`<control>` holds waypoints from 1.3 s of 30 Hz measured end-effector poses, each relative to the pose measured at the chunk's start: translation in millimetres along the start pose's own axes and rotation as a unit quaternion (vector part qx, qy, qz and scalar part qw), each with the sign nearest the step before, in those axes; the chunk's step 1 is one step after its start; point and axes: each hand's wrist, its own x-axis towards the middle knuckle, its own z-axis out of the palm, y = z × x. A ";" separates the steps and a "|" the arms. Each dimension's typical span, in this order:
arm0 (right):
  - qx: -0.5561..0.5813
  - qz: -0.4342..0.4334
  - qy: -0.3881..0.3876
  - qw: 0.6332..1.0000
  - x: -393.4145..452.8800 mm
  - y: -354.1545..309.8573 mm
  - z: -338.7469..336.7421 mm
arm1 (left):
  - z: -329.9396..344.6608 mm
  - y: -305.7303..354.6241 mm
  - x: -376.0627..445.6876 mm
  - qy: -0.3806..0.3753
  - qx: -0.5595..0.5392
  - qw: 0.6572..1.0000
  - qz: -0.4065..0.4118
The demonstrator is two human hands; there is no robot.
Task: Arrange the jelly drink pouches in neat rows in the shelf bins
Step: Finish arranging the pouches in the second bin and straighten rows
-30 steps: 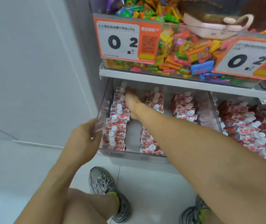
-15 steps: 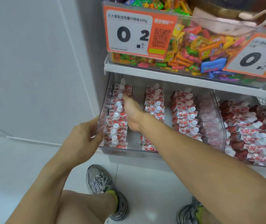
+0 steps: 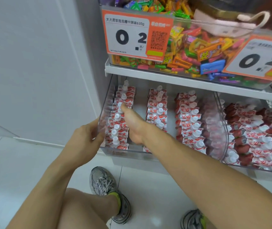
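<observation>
The white shelf (image 3: 165, 78) overhangs a clear bin (image 3: 115, 152) where jelly drink pouches (image 3: 156, 111) lie in three rows with bare strips between. The left hand (image 3: 85, 134) grips the bin's left wall. The right hand (image 3: 132, 124) reaches between left and middle rows, fingertips on a left-row pouch (image 3: 123, 103); whether they pinch it is unclear.

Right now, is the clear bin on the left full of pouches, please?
No: the clear bin holds three pouch rows with bare floor between them.

Left hand (image 3: 89, 136) curled, right hand (image 3: 130, 123) outstretched
</observation>
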 end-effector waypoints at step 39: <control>-0.576 -0.256 0.161 0.759 -129.4 96.9 -105.8 | 97.2 77.1 -17.3 -0.060 0.361 0.929 0.061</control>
